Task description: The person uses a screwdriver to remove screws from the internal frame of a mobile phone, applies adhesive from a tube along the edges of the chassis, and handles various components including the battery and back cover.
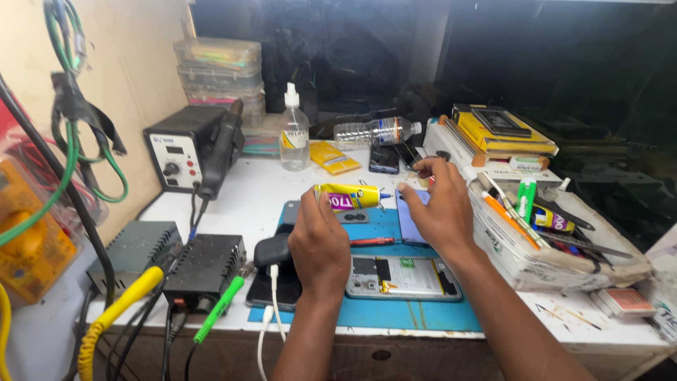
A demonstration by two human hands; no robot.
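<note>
My left hand [319, 243] grips a yellow glue tube [349, 197], held level with its nozzle pointing right. Just past the nozzle, my right hand [438, 207] hovers with thumb and fingers pinched together; whether it holds a small cap I cannot tell. Under that hand lies a pale purple phone back cover [407, 227]. On the blue work mat [395, 310] below both hands rests an opened phone [402, 277] with its insides showing. A red-handled tool [371, 242] lies on the mat between the hands.
A hot-air station [185, 152] and a power supply [206, 268] with coloured cables stand at left. A spray bottle [293, 130], a plastic water bottle [377, 131], a dark phone [384, 159] sit behind. A tool tray [525, 254] is at right.
</note>
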